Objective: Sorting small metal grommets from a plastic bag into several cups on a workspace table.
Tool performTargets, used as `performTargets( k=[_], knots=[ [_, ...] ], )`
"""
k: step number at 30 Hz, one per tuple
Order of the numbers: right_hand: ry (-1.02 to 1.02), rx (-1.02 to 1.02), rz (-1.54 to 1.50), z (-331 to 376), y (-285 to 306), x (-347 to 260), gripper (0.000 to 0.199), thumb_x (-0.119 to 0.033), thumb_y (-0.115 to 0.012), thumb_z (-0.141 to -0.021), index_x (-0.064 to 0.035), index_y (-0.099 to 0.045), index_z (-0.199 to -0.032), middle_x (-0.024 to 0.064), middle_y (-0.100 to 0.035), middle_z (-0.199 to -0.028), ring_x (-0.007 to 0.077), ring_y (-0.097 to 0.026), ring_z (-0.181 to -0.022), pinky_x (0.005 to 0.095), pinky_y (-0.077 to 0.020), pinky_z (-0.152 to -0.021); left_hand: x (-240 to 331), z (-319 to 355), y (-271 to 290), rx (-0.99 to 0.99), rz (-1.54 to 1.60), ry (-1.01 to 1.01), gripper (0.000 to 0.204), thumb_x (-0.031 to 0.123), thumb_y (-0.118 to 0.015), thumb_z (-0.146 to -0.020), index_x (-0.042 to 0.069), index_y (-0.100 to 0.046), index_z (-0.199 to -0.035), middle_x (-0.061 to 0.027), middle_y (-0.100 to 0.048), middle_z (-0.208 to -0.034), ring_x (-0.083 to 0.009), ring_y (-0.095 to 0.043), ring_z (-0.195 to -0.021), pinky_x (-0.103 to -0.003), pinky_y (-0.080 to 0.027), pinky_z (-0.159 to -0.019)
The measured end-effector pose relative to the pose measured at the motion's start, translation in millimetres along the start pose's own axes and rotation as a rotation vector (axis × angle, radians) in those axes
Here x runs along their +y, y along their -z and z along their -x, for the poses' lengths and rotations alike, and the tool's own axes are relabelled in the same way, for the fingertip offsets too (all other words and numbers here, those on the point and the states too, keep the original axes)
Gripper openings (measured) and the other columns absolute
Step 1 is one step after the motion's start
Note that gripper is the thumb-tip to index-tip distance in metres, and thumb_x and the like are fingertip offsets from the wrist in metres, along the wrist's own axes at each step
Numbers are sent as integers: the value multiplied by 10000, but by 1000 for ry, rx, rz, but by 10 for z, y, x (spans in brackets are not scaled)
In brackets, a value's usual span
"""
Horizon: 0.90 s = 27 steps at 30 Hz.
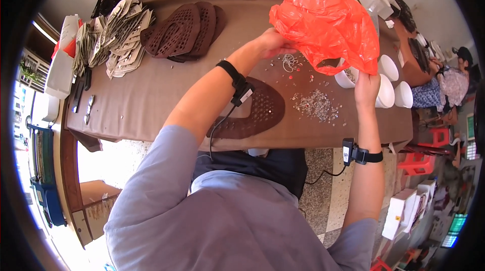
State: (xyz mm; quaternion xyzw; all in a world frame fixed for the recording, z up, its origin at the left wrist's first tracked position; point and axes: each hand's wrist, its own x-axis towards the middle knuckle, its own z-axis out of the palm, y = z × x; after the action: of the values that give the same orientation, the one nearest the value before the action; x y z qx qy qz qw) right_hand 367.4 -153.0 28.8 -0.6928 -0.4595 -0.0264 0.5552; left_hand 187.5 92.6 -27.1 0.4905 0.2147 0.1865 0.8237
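Observation:
Both my hands are closed on a red plastic bag (328,23), raised over the far right of the table. My left hand (276,43) grips its left edge, the fingertips partly behind the film. At the lower right corner, my right hand (367,88) pinches the bag's rim. Under the bag, a white bowl (345,80) with small bits in it is partly hidden. A heap of small clear shiny beads or stones (317,106) lies on the cloth, and a few red ones (309,76) lie beside a white looped string (289,62). A dark brown perforated oval piece (260,111) lies nearest me.
White cups (403,94) stand right of my right hand. Stacked brown perforated pieces (177,31) and bundles of pale cards (124,33) lie at the far left of the brown-covered table (121,104). Scissors (89,109) rest near its left edge. Another person (452,81) sits far right.

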Motion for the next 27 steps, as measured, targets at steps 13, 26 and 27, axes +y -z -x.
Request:
performTargets(
  k=[13, 26, 27],
  knots=[
    [80, 18, 90, 61, 50, -83, 308, -258, -601, -1042, 12, -663, -1176, 143, -756, -1025, 279, -728, -951, 439, -555, -889, 16, 12, -84, 93, 6, -29, 287, 245, -678, -1030, 102, -660, -1278, -47, -737, -1199, -188, -724, -1032, -391, -621, -902],
    [-335, 65, -537, 166, 304, -483, 394, -349, -551, -1099, -13, -626, -1291, 94, -745, -1044, 176, -687, -760, 315, -543, -642, 354, 887, -113, -52, 1, 13, 253, 125, -734, -964, 48, -679, -1199, -48, -749, -1026, -119, -673, -759, -288, -578, -701],
    [-317, 64, -587, 201, 300, -529, 397, -348, -545, -1101, -15, -612, -1308, 90, -743, -1048, 181, -685, -765, 325, -538, -632, 352, 994, -119, -61, -47, -55, 277, 91, -748, -939, 51, -678, -1205, -46, -750, -1038, -116, -676, -778, -280, -572, -716]
  ],
)
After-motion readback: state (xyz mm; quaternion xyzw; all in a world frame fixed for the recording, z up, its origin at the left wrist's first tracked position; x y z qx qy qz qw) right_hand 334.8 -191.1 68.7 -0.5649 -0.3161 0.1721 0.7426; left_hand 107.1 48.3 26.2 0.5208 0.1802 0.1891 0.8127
